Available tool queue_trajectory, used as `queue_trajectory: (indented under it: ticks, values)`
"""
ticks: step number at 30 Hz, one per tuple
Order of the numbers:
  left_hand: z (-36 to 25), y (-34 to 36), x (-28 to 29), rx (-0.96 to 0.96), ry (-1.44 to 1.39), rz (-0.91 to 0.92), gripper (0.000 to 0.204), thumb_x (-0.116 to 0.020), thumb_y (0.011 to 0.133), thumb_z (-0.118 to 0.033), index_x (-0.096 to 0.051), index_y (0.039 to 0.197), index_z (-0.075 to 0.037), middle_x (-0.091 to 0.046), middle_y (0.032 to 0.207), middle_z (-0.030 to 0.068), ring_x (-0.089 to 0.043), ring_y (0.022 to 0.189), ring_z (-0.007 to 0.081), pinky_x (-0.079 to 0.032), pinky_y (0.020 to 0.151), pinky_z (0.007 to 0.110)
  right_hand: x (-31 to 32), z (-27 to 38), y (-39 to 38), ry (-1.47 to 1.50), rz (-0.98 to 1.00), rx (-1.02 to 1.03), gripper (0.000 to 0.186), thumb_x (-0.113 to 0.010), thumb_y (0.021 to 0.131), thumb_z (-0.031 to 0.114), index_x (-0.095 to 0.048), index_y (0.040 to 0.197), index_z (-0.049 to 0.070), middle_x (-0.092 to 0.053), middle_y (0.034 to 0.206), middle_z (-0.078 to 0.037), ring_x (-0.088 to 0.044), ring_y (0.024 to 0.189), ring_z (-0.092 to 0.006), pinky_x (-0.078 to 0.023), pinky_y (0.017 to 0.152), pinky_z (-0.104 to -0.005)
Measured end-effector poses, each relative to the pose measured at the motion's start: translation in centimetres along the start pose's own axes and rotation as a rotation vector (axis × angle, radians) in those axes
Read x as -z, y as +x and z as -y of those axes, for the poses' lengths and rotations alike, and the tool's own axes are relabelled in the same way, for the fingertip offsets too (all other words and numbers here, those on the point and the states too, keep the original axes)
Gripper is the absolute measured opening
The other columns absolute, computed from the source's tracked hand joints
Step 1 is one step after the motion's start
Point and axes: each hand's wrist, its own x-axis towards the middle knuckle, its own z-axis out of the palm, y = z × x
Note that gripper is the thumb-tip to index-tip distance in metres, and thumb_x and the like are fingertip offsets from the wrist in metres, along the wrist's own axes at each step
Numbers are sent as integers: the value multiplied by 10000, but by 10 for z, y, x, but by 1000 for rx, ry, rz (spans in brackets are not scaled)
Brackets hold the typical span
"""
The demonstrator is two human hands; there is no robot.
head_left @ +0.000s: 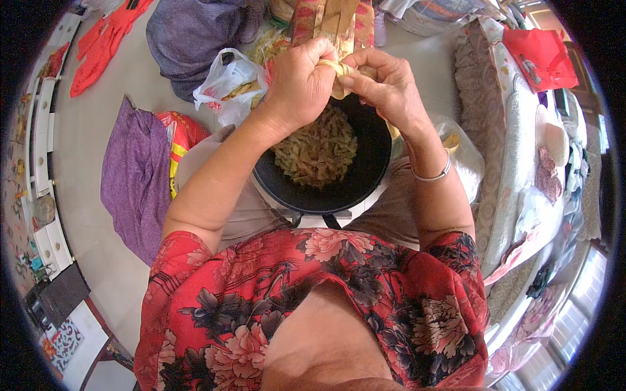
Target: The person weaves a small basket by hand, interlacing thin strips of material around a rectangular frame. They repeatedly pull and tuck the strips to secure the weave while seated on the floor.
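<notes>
A pale yellow, folded strip (336, 68), whose kind I cannot make out, is pinched between both hands. My left hand (301, 81) is closed on its left end. From the right, the thumb and fingers of my right hand (386, 83) grip the other end. Just below the hands, a round black pan (372, 153) sits between my knees. Heaped in its middle are brownish-green shredded pieces (318, 153). Beyond my hands lies a worn wooden board (338, 18) on a red patterned cloth. My hands partly hide the near end of the board.
A white plastic bag (225, 85) lies left of the pan, with a dark blue-grey cloth (186, 49) behind it. Purple fabric (137, 176) hangs nearer on the left. Right of the pan is a clear plastic bag (466, 159), beside a covered bed or couch (505, 124).
</notes>
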Motion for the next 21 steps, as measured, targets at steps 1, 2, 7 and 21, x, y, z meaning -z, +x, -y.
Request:
queue_trajectory:
  ticks: [1,2,7,21]
  values:
    - [-1,1,2,39,-6,27,23,-512,752,-18,-499,735,-24,-486,585,34,-470,587,73,-397,511,273,2,1,-1,33,18,-57,176,-671,770,94,-622,919,15,-571,673,-1,-418,490,-30,-288,395,-187]
    - [-3,1,1,4,12,-11,27,-520,746,-28,-506,724,-30,-507,584,72,-503,572,149,-406,508,307,5,1,-2,65,36,-115,183,-667,773,90,-623,932,11,-559,655,5,-405,477,-33,-287,393,-192]
    - [-15,3,3,-2,131,-51,73,-585,716,-54,-523,679,-40,-560,579,133,-569,507,273,-433,487,358,21,-16,-3,763,301,-223,156,-644,794,70,-623,936,9,-479,591,24,-343,441,-44,-256,384,-196]
    - [-16,11,26,395,-896,525,294,-561,831,-193,-466,582,-68,-359,454,-23,-310,321,58,-268,297,218,17,2,-11,397,103,-22,153,-607,848,175,-614,920,40,-470,549,37,-381,430,-42,-261,390,-185]
